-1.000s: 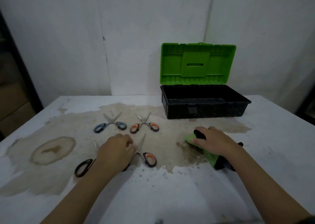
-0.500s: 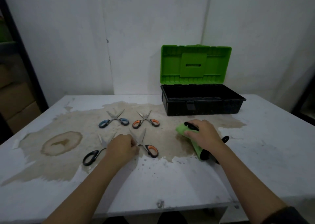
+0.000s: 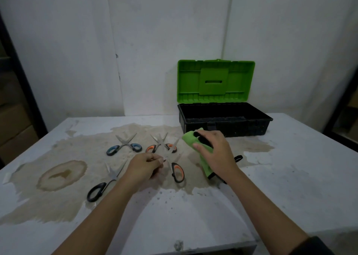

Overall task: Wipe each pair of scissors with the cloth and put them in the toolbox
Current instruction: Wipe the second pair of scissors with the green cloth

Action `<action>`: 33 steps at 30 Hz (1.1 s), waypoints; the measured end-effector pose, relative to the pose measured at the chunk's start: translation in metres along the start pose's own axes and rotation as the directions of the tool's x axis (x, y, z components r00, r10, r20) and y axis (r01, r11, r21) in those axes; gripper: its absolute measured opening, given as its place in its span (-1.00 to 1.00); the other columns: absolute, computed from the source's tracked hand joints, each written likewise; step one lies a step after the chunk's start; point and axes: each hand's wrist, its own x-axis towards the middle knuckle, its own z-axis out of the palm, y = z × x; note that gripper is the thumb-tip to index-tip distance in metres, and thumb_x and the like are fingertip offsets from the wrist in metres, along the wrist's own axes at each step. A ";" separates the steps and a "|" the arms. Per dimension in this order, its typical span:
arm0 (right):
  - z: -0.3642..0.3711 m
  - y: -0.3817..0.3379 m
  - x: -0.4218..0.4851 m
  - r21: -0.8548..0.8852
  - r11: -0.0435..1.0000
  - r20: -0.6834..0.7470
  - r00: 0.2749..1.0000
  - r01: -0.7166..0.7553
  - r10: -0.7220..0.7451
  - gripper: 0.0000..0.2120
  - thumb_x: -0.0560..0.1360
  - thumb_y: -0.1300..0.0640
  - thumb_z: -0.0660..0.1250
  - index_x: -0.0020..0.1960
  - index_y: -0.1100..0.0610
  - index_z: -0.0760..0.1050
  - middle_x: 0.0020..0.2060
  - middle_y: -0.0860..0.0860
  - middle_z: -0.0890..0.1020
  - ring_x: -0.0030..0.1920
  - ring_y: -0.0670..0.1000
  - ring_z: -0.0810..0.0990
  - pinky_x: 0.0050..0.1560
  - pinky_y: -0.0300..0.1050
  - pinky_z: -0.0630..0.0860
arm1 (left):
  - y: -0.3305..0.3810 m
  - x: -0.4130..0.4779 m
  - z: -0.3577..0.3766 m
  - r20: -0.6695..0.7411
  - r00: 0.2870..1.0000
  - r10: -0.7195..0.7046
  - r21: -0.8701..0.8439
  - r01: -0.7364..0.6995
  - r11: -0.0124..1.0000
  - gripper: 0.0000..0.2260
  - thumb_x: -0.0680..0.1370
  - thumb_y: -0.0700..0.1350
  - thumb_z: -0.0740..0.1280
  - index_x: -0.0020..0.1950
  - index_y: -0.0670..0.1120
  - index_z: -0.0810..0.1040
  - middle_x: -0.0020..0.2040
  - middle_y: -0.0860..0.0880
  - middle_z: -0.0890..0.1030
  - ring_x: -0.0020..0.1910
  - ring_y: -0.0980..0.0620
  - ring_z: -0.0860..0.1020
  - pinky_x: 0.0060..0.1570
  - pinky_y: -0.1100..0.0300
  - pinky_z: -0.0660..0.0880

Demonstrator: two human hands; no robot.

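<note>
Several pairs of scissors lie open on the stained table. My left hand [image 3: 144,167] pinches the orange-and-black scissors [image 3: 177,172] near the pivot and lifts them off the table, one handle hanging down. My right hand [image 3: 215,152] grips the green cloth [image 3: 190,141] with black trim, raised just above the table. Blue-handled scissors [image 3: 124,146] and a second orange-handled pair [image 3: 161,147] lie farther back. Black-handled scissors [image 3: 104,183] lie to the left of my left forearm. The toolbox [image 3: 224,119], black with its green lid [image 3: 216,80] open, stands behind the cloth.
The white table [image 3: 290,187] carries a large brown stain [image 3: 62,172] across its left and middle. Its near edge runs along the bottom. A white wall rises behind, and dark shelving stands at the far left.
My left hand has taken hold of the orange-and-black scissors and raised them. My right hand has lifted the cloth and moved it left towards the scissors.
</note>
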 end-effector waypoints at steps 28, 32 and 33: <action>0.015 -0.004 0.014 -0.278 0.912 -0.111 0.934 0.300 -0.341 -0.73 0.46 0.14 0.39 0.16 0.07 0.56 0.12 0.09 0.47 0.04 0.04 0.42 -0.02 -0.22 0.43 | 0.004 0.006 0.005 -0.066 0.977 0.202 0.074 -0.197 0.978 -0.89 0.48 -0.08 0.40 -0.25 0.04 0.61 -0.37 0.07 0.52 -0.36 0.15 0.44 -0.33 0.29 0.36; 0.022 -0.002 0.000 -0.309 0.867 0.030 0.916 0.390 -0.401 -0.74 0.45 0.16 0.40 0.13 0.08 0.57 0.11 0.11 0.49 0.02 0.06 0.42 -0.07 -0.18 0.45 | 0.006 0.005 0.006 -0.075 0.965 0.253 0.124 -0.243 0.962 -0.93 0.46 -0.07 0.42 -0.24 0.01 0.64 -0.38 0.09 0.54 -0.38 0.16 0.46 -0.35 0.34 0.35; 0.021 0.003 0.006 -0.313 0.882 0.013 0.930 0.354 -0.369 -0.75 0.45 0.17 0.41 0.12 0.09 0.58 0.10 0.12 0.49 0.02 0.08 0.43 -0.07 -0.14 0.49 | 0.005 0.005 0.006 -0.079 0.964 0.253 0.137 -0.241 0.961 -0.92 0.45 -0.07 0.43 -0.24 0.01 0.63 -0.37 0.10 0.55 -0.38 0.16 0.46 -0.34 0.34 0.35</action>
